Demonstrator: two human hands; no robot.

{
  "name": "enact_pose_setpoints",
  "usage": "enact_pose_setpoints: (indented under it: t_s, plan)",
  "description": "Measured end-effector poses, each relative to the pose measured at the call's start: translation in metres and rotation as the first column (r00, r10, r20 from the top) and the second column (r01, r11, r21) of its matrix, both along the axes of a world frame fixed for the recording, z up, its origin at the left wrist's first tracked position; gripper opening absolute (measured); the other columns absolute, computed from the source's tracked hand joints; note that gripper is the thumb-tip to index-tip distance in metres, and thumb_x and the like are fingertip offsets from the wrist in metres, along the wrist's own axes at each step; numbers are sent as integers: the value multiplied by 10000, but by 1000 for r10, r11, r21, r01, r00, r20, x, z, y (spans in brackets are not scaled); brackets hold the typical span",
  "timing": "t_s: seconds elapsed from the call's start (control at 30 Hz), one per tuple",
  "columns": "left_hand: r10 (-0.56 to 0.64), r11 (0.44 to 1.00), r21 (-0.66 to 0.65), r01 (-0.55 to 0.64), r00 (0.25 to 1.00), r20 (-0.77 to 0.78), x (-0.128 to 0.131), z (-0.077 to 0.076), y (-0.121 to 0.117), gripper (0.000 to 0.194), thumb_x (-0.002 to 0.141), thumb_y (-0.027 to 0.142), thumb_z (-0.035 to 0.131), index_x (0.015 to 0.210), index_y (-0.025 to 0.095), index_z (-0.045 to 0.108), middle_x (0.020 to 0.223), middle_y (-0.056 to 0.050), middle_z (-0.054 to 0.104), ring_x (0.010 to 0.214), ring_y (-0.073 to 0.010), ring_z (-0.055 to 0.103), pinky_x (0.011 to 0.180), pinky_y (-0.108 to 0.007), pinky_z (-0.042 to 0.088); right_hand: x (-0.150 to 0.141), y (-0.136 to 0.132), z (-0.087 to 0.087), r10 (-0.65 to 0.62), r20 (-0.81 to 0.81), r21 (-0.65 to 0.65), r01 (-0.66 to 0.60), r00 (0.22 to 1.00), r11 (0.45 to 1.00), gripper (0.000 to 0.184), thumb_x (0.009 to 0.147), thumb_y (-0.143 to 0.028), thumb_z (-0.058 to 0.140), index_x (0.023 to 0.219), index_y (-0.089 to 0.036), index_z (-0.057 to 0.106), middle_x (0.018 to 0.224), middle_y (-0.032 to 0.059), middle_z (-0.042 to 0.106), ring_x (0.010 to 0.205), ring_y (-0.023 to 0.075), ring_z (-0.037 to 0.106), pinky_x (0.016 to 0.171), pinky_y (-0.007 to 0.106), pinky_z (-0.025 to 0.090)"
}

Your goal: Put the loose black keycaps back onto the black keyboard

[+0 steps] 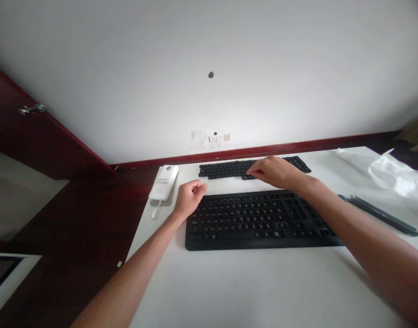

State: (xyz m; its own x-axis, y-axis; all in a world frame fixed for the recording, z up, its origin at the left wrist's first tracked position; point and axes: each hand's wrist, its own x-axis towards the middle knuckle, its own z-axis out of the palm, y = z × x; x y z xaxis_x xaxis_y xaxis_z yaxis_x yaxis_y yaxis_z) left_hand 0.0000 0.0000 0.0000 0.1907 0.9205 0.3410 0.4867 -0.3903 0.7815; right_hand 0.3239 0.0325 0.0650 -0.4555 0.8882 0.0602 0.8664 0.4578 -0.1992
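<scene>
Right hand (pixel 272 172) arched over far keys (pixel 222 170); left hand (pixel 189 198) curled (loosely).

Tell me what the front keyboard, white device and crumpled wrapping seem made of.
Front keyboard: probably black plastic, satin to matte, by its evenly dull frame.
White device: likely hard plastic, smooth, by its rounded, even shell.
Crumpled wrapping: perhaps thin plastic film, by its translucent folds and bright glints.

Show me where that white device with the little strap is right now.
In the head view, the white device lies at the far left corner of the table, just left of the person's left hand.
</scene>
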Motion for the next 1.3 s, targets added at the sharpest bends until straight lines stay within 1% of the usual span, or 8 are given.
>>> enact_pose_setpoints:
  t_s: [0.2,0.33,0.47,0.6,0.77,1.07,1.2,1.3]
  plan:
    - [-5,1000,-7,5,1000,7,0,0,0,515,972,462,591,627,201,313,582,51,282,573,-112,292,572,-277,238,-3,-1,-4,52,7,-27,-52,999,998,326,980,-218,533,1083,-262,838,1095,39,813,1014,290,764,836,405,578]
    - [-4,1000,-9,4,1000,8,0,1,0,515,967,460,593,626,202,306,580,50,279,572,-113,292,574,-279,239,-8,-1,-9,39,39,-33,-38,998,999,346,954,-174,538,1109,-265,834,1117,48,808,1022,306,762,833,421,584]
    - [-2,1000,-16,2,1000,5,1,1,0,513,963,462,591,624,202,308,576,49,283,570,-114,291,572,-278,235,-12,-4,-9,92,-21,-70,-94,996,993,323,960,-190,544,1090,-246,834,1108,45,811,1007,282,762,854,399,577]
    - [5,1000,-19,-5,1000,5,0,2,-1,512,961,462,593,623,202,309,578,51,283,571,-112,290,572,-276,234,-16,-8,-5,143,-91,-37,-147,986,988,272,969,-226,578,1095,-232,819,1131,48,800,952,245,747,836,365,562]
    - [2,1000,-19,-2,1000,8,0,1,-1,508,959,465,594,622,202,319,579,51,286,574,-113,294,575,-275,239,-19,-8,-10,179,-86,-58,-184,980,981,229,944,-169,620,1078,-191,804,1170,80,775,984,244,732,853,352,557]
    - [6,1000,-13,-6,1000,9,0,0,0,516,958,481,590,625,203,310,582,51,284,579,-116,292,577,-275,240,-18,-5,-19,163,-33,-83,-165,986,983,221,940,-141,616,1002,-220,812,1081,61,796,1011,254,740,929,367,548]
    - [6,1000,-5,-6,1000,17,0,-1,0,522,960,474,598,628,203,300,588,52,274,581,-115,282,576,-278,237,-20,-9,-19,141,-14,-87,-142,990,986,271,918,-122,620,1112,-213,785,1099,59,795,1015,260,740,914,360,547]
    - [4,1000,-11,-4,1000,15,0,-1,0,523,963,474,598,626,204,304,584,54,273,578,-115,280,574,-279,234,-21,-11,-16,133,5,-51,-133,991,990,323,905,-138,619,1195,-172,758,1180,102,774,1069,289,722,948,394,538]
